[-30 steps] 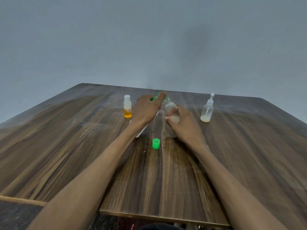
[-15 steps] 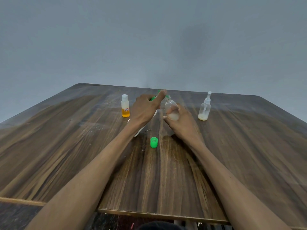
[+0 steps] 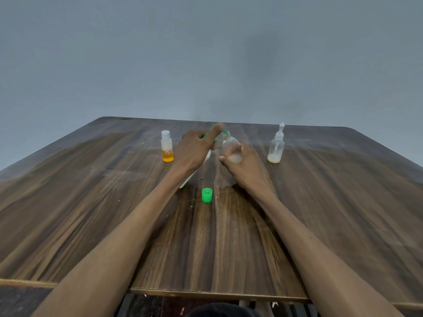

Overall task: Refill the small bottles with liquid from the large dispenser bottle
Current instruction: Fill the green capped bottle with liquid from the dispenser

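Pumping from large dispenser bottle [image 3: 194, 177], left hand [image 3: 194, 149] curled on top, right hand [image 3: 246, 168] gripping light, slippery small bottle [image 3: 230, 145] beside it.

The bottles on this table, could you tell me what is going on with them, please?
A person is refilling a small clear bottle, held in the right hand. The left hand grips the large white dispenser bottle and tilts its green nozzle at the small bottle's mouth. A loose green cap sits on the wooden table. An orange-liquid bottle and a pump bottle stand aside, untouched.
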